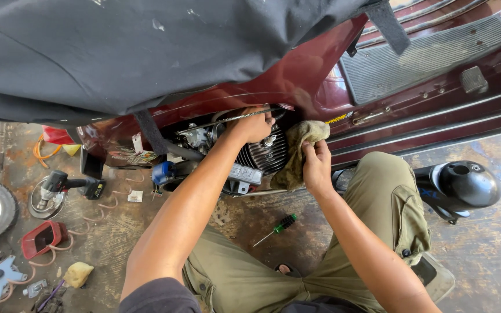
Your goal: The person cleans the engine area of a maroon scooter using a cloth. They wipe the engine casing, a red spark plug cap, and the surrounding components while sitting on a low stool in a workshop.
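Your left hand (254, 124) is deep in the engine bay of the maroon scooter (343, 87), fingers closed around something at the top of the finned cylinder (265, 153); what exactly, I can't tell. Your right hand (316, 165) is pinched on the dirty rag (297, 150), which hangs against the cylinder's right side. The hands sit close but apart.

Risks:
- The rag drapes over the fins, so it can snag or leave lint there.
- The cable (233, 119) runs right over your left knuckles, so a sudden pull could catch it.
- The green screwdriver (276, 229) lies loose on the floor between your knees, so a knee shift could kick it.
- The black cover (117, 52) hangs low and blocks your view.
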